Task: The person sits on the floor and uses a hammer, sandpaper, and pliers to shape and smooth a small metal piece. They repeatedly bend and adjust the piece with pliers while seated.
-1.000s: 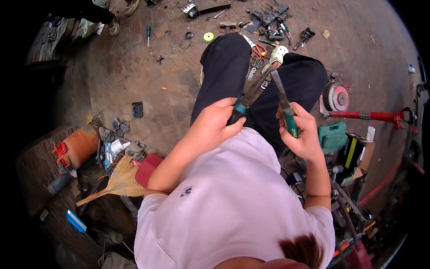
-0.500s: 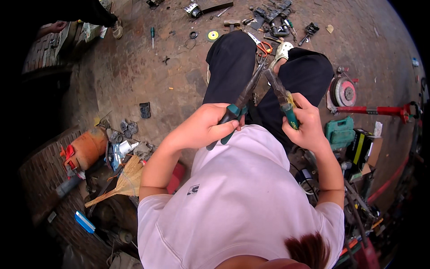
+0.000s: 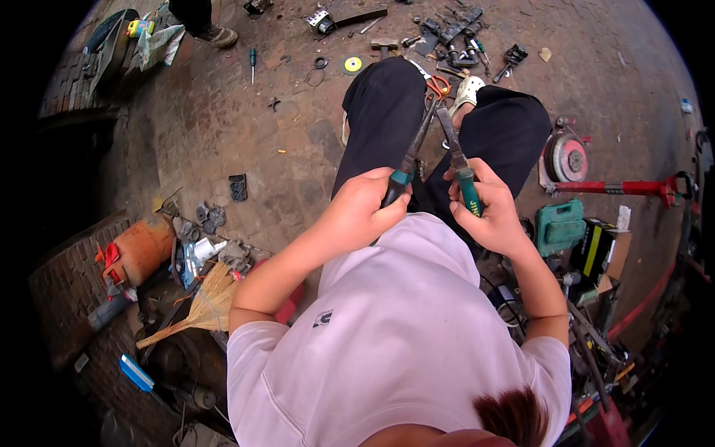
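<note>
My left hand (image 3: 366, 208) is closed around the dark green and black handles of long-nosed pliers (image 3: 414, 153), whose jaws point away from me between my knees. In my right hand (image 3: 489, 212) is a green-handled tool (image 3: 455, 145) with a long, flat, worn metal end; its exact kind is hard to tell from this angle. The metal ends of both tools lean toward each other, with their tips close together. Past them, orange-handled scissors (image 3: 439, 88) lie on the ground by my foot.
On the brick floor ahead are a hammer (image 3: 384, 45), a yellow disc (image 3: 352, 65), a screwdriver (image 3: 252, 65) and several dark metal parts (image 3: 456, 33). At right stand a red jack (image 3: 622, 188) and a green case (image 3: 560, 226). An orange gas cylinder (image 3: 141, 249) and a straw broom (image 3: 205, 302) lie left.
The tool in my right hand has turned and shifted left, now showing narrower. The pliers in my left hand are more upright, their handles closer together. Another person's foot at top left has moved right.
</note>
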A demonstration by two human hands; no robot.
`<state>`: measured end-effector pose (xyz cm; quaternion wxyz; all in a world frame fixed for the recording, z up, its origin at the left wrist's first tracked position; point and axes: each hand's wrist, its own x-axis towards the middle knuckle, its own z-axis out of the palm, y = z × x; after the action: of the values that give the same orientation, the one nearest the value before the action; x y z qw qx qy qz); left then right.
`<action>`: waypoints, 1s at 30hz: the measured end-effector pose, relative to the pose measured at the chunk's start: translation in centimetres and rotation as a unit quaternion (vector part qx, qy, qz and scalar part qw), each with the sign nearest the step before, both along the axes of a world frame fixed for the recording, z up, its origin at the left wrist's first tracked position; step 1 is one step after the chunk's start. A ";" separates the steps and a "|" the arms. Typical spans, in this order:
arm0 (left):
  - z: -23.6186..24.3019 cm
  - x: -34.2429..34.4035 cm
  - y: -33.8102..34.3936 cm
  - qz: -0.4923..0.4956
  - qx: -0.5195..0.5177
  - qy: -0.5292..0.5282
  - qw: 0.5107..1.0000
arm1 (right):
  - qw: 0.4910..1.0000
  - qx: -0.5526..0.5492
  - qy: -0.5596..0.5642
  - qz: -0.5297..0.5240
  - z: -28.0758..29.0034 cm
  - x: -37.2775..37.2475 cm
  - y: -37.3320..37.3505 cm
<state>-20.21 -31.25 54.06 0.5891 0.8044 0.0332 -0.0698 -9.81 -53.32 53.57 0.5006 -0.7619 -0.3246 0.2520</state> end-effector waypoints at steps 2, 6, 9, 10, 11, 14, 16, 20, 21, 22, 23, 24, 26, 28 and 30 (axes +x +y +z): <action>0.0 -0.1 -0.1 0.005 0.005 0.006 1.000 | 1.000 0.004 0.004 -0.003 -0.1 -0.2 0.3; 0.0 -0.2 -0.2 -0.010 0.007 0.005 1.000 | 1.000 0.003 -0.015 -0.017 -0.1 -0.4 0.8; -0.1 -0.2 -0.3 -0.005 -0.017 0.012 1.000 | 1.000 0.000 0.004 -0.028 0.0 -0.5 1.0; -0.1 -0.1 -0.4 0.006 -0.040 0.013 0.999 | 1.000 0.007 0.001 -0.030 0.0 -0.6 1.1; -0.2 0.0 -0.6 0.016 -0.062 0.014 0.998 | 0.999 0.014 0.005 -0.036 0.0 -0.7 1.2; -0.2 0.2 -1.1 0.060 -0.094 0.011 0.994 | 0.999 0.027 0.020 -0.032 -0.1 -0.9 1.3; -0.1 0.3 -1.1 0.060 -0.085 0.008 0.995 | 0.999 0.034 0.025 -0.031 -0.2 -1.0 1.4; 0.1 0.3 -0.5 0.024 -0.020 0.004 1.000 | 0.998 0.036 0.022 -0.038 -0.3 -1.0 1.3; 0.1 0.3 -0.4 0.023 -0.018 -0.001 1.000 | 0.998 0.036 0.023 -0.041 -0.3 -1.0 1.2; 0.2 0.2 -0.3 0.022 -0.014 -0.005 1.000 | 0.998 0.035 0.025 -0.038 -0.2 -1.0 1.2; 0.2 0.2 -0.2 0.020 -0.010 -0.010 1.000 | 0.998 0.036 0.029 -0.037 -0.2 -1.0 1.1; 0.3 0.2 -0.2 0.022 -0.011 -0.008 1.000 | 0.998 0.036 0.033 -0.037 -0.2 -1.0 1.1; 0.3 0.2 -0.3 0.025 -0.011 -0.005 1.000 | 0.998 0.035 0.033 -0.032 -0.1 -1.0 1.0; 0.3 0.2 -0.3 0.028 -0.006 -0.007 1.000 | 0.998 0.037 0.034 -0.028 -0.1 -1.1 1.0; 0.3 0.2 -0.3 0.028 -0.001 -0.012 1.000 | 0.998 0.044 0.036 -0.026 -0.2 -1.1 0.9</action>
<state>-20.04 -31.56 54.33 0.5916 0.8036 0.0489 -0.0436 -10.89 -52.38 53.35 0.5514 -0.7378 -0.2973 0.2516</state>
